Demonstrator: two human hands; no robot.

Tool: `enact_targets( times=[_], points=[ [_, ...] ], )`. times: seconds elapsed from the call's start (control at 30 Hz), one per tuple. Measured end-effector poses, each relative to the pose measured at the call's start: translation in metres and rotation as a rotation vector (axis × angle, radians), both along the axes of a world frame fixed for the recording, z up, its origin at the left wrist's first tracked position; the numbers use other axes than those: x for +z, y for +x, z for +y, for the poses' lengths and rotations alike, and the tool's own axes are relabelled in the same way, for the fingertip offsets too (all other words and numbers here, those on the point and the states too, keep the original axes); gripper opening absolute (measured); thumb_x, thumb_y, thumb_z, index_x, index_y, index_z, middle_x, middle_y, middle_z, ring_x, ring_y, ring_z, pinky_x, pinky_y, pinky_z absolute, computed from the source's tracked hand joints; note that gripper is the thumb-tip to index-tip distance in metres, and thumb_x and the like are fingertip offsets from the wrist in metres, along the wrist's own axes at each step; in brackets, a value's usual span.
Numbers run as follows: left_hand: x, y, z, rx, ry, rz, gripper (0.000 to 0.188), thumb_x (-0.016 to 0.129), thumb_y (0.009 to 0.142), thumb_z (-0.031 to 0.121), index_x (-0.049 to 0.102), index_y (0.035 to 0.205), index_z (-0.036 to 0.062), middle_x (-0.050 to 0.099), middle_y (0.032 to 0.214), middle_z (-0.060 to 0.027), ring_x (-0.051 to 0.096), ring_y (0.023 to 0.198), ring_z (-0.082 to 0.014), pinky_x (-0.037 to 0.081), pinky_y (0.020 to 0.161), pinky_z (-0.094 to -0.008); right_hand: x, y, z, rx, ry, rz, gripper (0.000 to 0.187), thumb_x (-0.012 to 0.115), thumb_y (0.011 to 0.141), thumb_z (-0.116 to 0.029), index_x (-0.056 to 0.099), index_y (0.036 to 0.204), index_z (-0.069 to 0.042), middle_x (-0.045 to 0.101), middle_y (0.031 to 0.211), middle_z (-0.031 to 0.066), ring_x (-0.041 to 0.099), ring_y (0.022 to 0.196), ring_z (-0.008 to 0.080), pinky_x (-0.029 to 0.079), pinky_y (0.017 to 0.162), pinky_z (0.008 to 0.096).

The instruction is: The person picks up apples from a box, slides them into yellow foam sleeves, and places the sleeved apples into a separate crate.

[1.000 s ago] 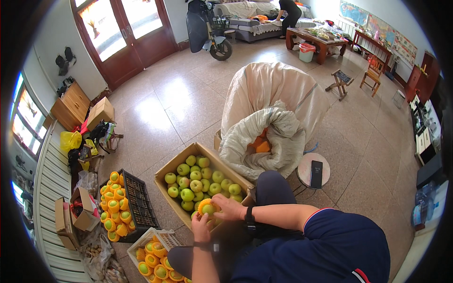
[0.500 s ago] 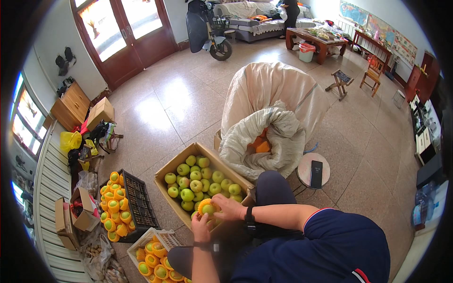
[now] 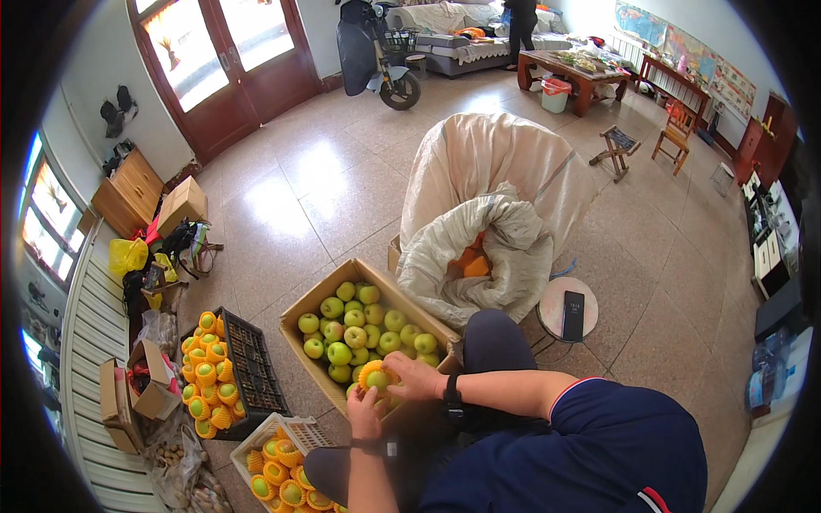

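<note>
Over the near edge of a cardboard box [image 3: 295, 329], both my hands are closed on a green apple [image 3: 375, 379] with a yellow-orange foam net partly around it. My left hand [image 3: 366, 414] pinches its lower left side, while my right hand [image 3: 414, 379] grips the net from the right. Loose green apples [image 3: 354, 335] without nets fill the box. Just beyond it, a large pale woven sack [image 3: 505, 154] has a rolled-down mouth, with orange foam nets [image 3: 475, 259] inside.
Left of the box stands a black crate [image 3: 261, 376] of netted apples; a white crate [image 3: 301, 425] holds more beside my left knee. A phone [image 3: 573, 316] lies on a round stool [image 3: 552, 301] at my right. Farther off are a folding stool [image 3: 616, 154] and an electric scooter [image 3: 376, 60].
My hands and the apple look almost unmoved. In the background, the standing person by the sofa has shifted slightly.
</note>
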State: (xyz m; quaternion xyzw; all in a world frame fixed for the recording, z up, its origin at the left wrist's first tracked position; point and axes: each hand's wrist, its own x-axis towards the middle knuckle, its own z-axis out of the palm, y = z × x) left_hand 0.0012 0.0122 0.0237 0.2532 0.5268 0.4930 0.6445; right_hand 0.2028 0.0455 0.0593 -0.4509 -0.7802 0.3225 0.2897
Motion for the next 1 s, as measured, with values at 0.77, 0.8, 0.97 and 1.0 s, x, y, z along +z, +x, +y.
enact_targets(
  times=[0.77, 0.8, 0.97, 1.0],
  points=[
    [0.0046, 0.0012, -0.0007, -0.012, -0.003, 0.001, 0.034, 0.062, 0.101, 0.012, 0.053, 0.133, 0.0071, 0.065, 0.122, -0.0071, 0.07, 0.101, -0.0207, 0.061, 0.082, -0.0402, -0.0012, -0.0001, 0.0, -0.005, 0.012, -0.008, 0.051, 0.074, 0.087, -0.029, 0.055, 0.127, -0.004, 0.056, 0.128, 0.0147, 0.064, 0.111, 0.0339, 0.056, 0.09, 0.0434],
    [0.0053, 0.0018, -0.0009, -0.01, -0.004, 0.004, 0.034, 0.062, 0.101, 0.011, 0.053, 0.133, 0.0071, 0.065, 0.122, -0.0073, 0.069, 0.101, -0.0209, 0.061, 0.082, -0.0403, -0.0012, 0.0002, -0.0001, -0.006, 0.011, -0.009, 0.051, 0.074, 0.087, -0.029, 0.055, 0.128, -0.004, 0.056, 0.128, 0.0148, 0.064, 0.111, 0.034, 0.056, 0.09, 0.0435],
    [0.0075, 0.0022, -0.001, -0.006, -0.009, 0.009, 0.035, 0.063, 0.101, 0.011, 0.053, 0.134, 0.0066, 0.065, 0.123, -0.008, 0.069, 0.101, -0.0216, 0.061, 0.083, -0.0407, -0.0021, 0.0, 0.0002, -0.003, 0.009, 0.0, 0.051, 0.074, 0.087, -0.029, 0.055, 0.128, -0.004, 0.056, 0.128, 0.0151, 0.065, 0.11, 0.0341, 0.056, 0.089, 0.0434],
    [0.0077, 0.0023, -0.001, -0.005, -0.009, 0.008, 0.035, 0.063, 0.101, 0.011, 0.052, 0.134, 0.0064, 0.065, 0.123, -0.0081, 0.069, 0.101, -0.0218, 0.061, 0.083, -0.041, -0.0022, 0.0001, 0.0002, -0.004, 0.008, 0.002, 0.051, 0.074, 0.087, -0.028, 0.055, 0.128, -0.004, 0.056, 0.128, 0.0153, 0.065, 0.109, 0.0342, 0.056, 0.089, 0.0432]
  ],
)
